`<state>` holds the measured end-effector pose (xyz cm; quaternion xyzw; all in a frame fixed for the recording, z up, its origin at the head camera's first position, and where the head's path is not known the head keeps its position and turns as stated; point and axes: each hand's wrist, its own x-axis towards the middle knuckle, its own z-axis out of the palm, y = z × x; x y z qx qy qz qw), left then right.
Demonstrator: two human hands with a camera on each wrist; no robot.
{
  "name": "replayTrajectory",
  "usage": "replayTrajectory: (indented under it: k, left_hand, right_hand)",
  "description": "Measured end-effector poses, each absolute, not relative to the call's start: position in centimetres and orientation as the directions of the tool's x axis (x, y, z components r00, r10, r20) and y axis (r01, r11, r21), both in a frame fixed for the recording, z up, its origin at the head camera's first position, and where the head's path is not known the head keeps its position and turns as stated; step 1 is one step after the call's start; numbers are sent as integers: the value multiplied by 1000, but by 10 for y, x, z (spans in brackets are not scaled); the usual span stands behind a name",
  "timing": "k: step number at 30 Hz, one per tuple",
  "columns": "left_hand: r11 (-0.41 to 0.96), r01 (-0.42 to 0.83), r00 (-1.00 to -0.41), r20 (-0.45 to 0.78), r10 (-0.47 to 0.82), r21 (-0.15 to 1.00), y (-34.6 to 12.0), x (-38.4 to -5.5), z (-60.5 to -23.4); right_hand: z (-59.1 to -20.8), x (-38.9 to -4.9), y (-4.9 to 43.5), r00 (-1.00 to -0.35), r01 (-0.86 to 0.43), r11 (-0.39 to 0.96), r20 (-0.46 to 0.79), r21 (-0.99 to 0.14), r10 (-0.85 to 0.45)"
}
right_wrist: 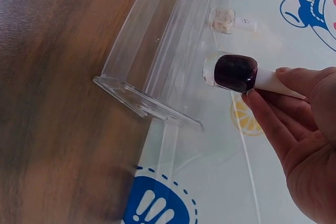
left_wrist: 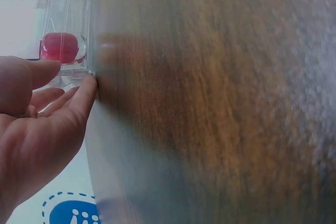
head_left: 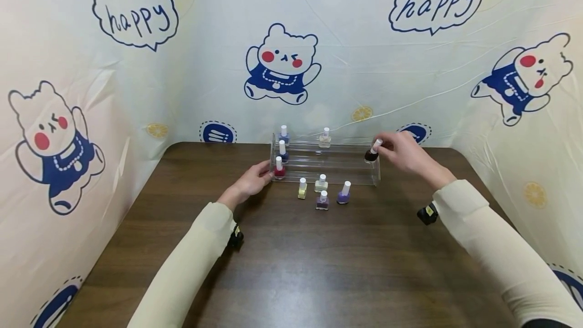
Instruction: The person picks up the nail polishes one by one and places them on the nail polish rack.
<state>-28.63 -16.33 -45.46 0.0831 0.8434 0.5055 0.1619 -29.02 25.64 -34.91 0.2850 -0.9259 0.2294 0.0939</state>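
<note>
My right hand (head_left: pixel 405 152) pinches the white cap of a dark nail polish bottle (right_wrist: pixel 235 73), holding it tilted over the right end of a clear tiered display rack (head_left: pixel 325 178). My left hand (head_left: pixel 249 180) touches the rack's left end with fairly straight fingers, beside a red nail polish bottle (left_wrist: pixel 60 48) on the lowest tier. A dark blue bottle (head_left: pixel 283 156) sits one tier up. On the top tier are a light blue bottle (head_left: pixel 284 136) and a pale glittery one (right_wrist: pixel 223 20).
In front of the rack, on the brown wooden table (head_left: pixel 291 267), stand a yellow bottle (head_left: pixel 302 192), a pale green bottle (head_left: pixel 321 186), a dark purple bottle (head_left: pixel 322 204) and a violet bottle (head_left: pixel 343 197). A printed cloth (head_left: pixel 205 65) hangs behind the table and along its sides.
</note>
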Motion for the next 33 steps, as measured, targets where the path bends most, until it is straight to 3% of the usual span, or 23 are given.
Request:
replayTrajectory:
  k: [7, 16, 33]
  left_hand:
    - [477, -12, -935, -179, 306, 879, -163, -288, -455]
    - [478, -18, -938, -181, 297, 878, -163, -288, -454]
    - [477, -10, -938, -173, 299, 879, -163, -286, -454]
  right_hand:
    - [-347, -299, 253, -813, -581, 725, 315, -371, -490]
    - [-343, -311, 246, -850, -527, 750, 276, -399, -450]
    - [-343, -330, 237, -837, -546, 741, 298, -391, -459]
